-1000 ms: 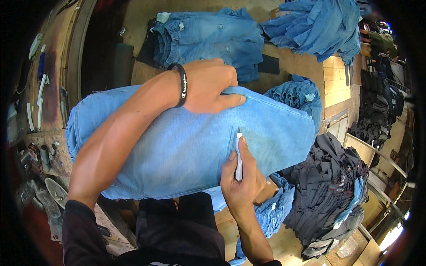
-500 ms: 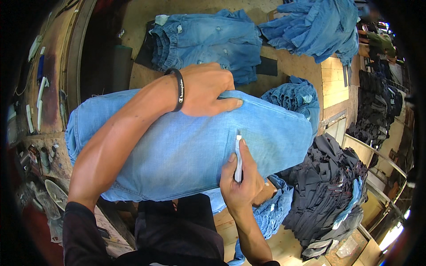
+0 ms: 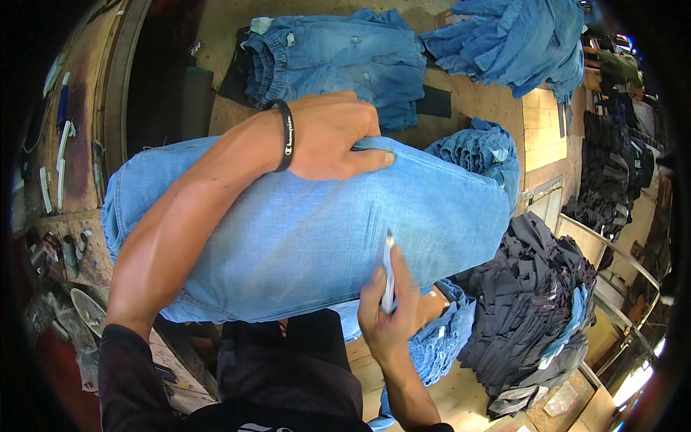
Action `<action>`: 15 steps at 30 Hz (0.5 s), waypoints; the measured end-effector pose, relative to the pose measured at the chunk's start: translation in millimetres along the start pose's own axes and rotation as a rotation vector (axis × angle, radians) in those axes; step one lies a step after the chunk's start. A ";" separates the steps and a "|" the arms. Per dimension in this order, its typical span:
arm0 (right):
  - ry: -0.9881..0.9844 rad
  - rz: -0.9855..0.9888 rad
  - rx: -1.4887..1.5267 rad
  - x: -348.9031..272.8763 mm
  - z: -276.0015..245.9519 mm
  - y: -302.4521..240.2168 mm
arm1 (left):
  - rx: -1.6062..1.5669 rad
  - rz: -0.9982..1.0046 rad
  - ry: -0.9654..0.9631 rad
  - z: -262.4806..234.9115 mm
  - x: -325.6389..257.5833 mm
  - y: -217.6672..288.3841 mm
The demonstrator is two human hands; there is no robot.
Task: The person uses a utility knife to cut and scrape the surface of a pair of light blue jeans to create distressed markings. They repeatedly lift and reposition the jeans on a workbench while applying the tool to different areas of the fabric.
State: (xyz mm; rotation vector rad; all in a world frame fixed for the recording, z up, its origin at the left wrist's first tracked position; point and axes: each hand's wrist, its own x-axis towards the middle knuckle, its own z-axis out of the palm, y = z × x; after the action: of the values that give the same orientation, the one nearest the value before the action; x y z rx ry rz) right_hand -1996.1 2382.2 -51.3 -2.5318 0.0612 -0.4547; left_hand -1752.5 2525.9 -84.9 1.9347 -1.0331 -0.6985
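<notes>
A light blue denim garment (image 3: pixel 302 245), folded lengthwise like a trouser leg, stretches across in front of me. Along its far edge my left hand (image 3: pixel 327 137) grips the cloth, thumb on top and fingers hidden behind the edge. My right hand (image 3: pixel 392 302) pinches a slim white-handled tool (image 3: pixel 389 277) with a thin dark tip, perhaps a cutter. Its tip points away from me over the near half of the denim; whether it touches I cannot tell. Several faint parallel lines mark the cloth just left of the tip.
Blue denim trousers with gathered waists (image 3: pixel 331 61) lie beyond, and a heap of blue denim (image 3: pixel 511 43) is at the far right. A gathered blue bundle (image 3: pixel 479 155) sits nearer. Dark garments (image 3: pixel 529 288) are piled on the right. Wooden boards with small tools (image 3: pixel 79 144) are on the left.
My right hand and the tool have drawn slightly toward me, uncovering the lines on the cloth. The denim and my left hand have shifted a little in the view; the grip stays.
</notes>
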 end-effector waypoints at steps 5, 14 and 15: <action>0.031 -0.044 -0.026 19.8 17.7 11.0 | 0.020 0.035 0.028 1.7 0.1 -4.2; -0.117 0.030 -0.036 -3.9 -9.8 -8.5 | 0.043 0.057 0.038 3.2 0.5 -4.6; -0.148 0.066 -0.050 -10.5 -11.8 -8.5 | 0.043 0.052 0.026 2.2 0.4 -4.6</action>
State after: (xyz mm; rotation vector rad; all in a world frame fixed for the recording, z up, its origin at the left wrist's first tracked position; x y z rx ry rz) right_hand -2010.4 2384.7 -40.7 -2.5955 0.1013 -0.2414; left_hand -1752.1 2526.2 -89.9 1.9410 -1.0864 -0.6251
